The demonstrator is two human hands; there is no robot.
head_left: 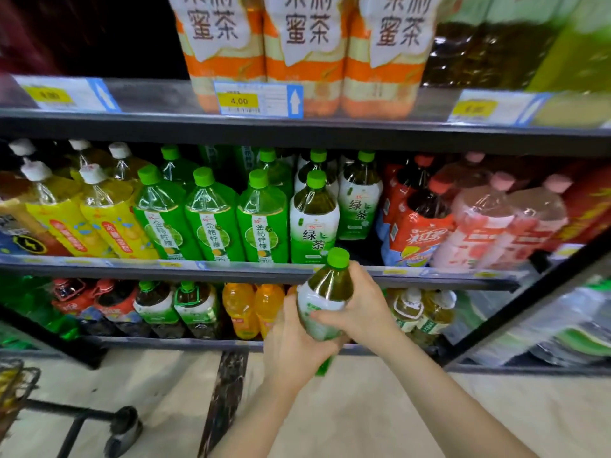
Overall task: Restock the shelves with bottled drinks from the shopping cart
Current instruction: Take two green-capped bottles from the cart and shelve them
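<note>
The green tea bottle (325, 294) is held in front of the middle shelf (231, 269), left hand (294, 345) gripping its base, right hand (360, 307) wrapped round its body. Placing is under way — next it likely needs lifting into the gap (360, 251) beside the matching bottles (314, 219) — upright, label outward.

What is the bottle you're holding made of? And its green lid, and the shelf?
The bottle in both hands looks like clear glossy plastic: the dark tea shows through and light glints off it. Its green cap looks like matte solid plastic. The shelf edge seems dark painted metal, thin and straight, though blurry.
</note>
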